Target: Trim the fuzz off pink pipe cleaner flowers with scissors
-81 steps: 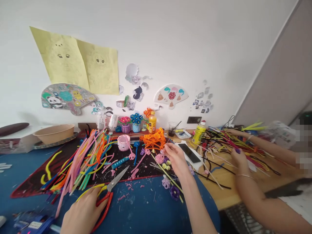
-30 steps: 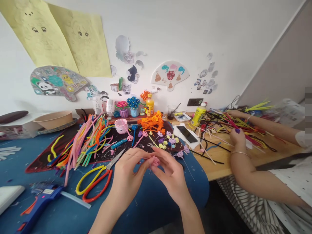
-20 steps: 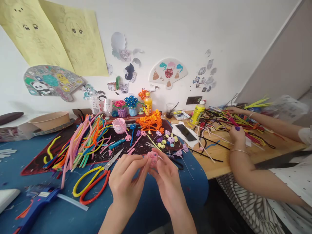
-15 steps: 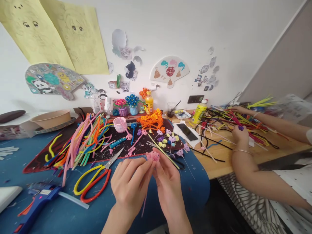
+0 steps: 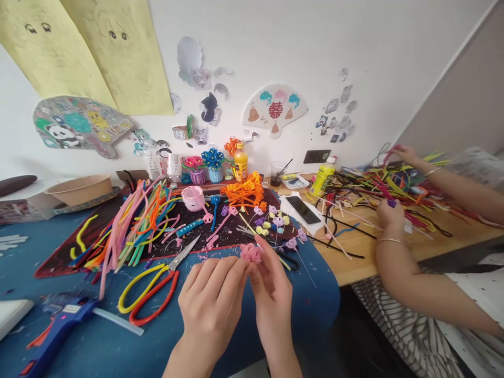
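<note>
Near the middle of the view a small pink pipe-cleaner flower [image 5: 251, 253] stands above the fingertips of both hands. My left hand [image 5: 212, 294] pinches it from below, its fingers curled together. My right hand [image 5: 271, 286] is closed lightly about its other side, thumb and fingers against the petals. The flower's underside is hidden by the fingers. Left of my hands lie scissors [image 5: 153, 302] with one yellow and one red handle, blades apart. Behind them is a bundle of coloured pipe cleaners [image 5: 124, 226]. Several small lilac and yellow flowers [image 5: 271, 223] lie beyond my right hand.
A blue glue gun [image 5: 59, 331] lies at the left front. A pink cup [image 5: 192, 198], orange pipe-cleaner pieces [image 5: 246, 191] and a phone [image 5: 303, 210] are at the back. At the right, another person's hand [image 5: 391, 215] works by loose pipe cleaners on the wooden table [image 5: 354, 268].
The pink flower now shows more above my fingers, and my right fingers have opened slightly around it. The co-worker's far hand has lifted a pink pipe cleaner from the pile.
</note>
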Demonstrator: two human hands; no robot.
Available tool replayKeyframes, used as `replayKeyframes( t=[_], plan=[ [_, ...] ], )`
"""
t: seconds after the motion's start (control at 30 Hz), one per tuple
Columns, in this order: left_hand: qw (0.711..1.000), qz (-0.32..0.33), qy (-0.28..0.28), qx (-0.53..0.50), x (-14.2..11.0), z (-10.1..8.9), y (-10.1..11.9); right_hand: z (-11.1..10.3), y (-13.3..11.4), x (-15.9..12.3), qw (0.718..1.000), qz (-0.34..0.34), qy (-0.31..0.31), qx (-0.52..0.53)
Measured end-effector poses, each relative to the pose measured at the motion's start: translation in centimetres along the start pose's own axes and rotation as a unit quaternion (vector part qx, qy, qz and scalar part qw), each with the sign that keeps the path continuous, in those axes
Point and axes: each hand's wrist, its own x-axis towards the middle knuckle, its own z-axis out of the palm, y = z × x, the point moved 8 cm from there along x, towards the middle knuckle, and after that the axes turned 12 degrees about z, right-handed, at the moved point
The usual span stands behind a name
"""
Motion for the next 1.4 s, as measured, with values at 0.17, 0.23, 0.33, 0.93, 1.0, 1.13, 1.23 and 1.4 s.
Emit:
replayKeyframes(
  t=[0.17, 0.23, 0.33, 0.93, 1.0, 1.13, 1.23, 1.4],
  plan=[
    [0.990, -0.084, -0.073, -0.082, -0.4, 1.5, -1.1, -0.5, 0.3, 0.4, 0.998, 0.011, -0.023, -0.049],
    [0.980, -0.130, -0.108, -0.107, -0.7, 2.1, -1.8, -0.6, 0.5, 0.5, 0.997, 0.029, -0.037, -0.056],
    [0.952, -0.206, -0.159, -0.164, -1.2, 3.2, -3.0, -0.7, 0.8, 0.7, 0.995, 0.055, -0.063, -0.059],
    [0.925, -0.247, -0.184, -0.222, -2.6, 5.4, -4.8, -0.6, 3.1, 1.3, 0.986, 0.132, -0.097, 0.011],
    [0.949, -0.201, -0.173, -0.169, -2.2, 4.9, -4.3, -0.8, 3.4, 1.3, 0.987, 0.136, -0.079, 0.032],
    [0.981, -0.106, -0.149, -0.064, -1.4, 4.0, -2.9, -0.7, 3.8, 1.5, 0.983, 0.151, -0.062, 0.086],
    [0.987, -0.075, -0.141, -0.036, -1.1, 3.8, -2.3, -0.5, 3.9, 1.6, 0.975, 0.160, -0.065, 0.139],
    [0.972, -0.127, -0.160, -0.114, -1.5, 4.7, -3.1, 0.7, 3.9, 1.6, 0.952, 0.178, -0.135, 0.209]
  ],
)
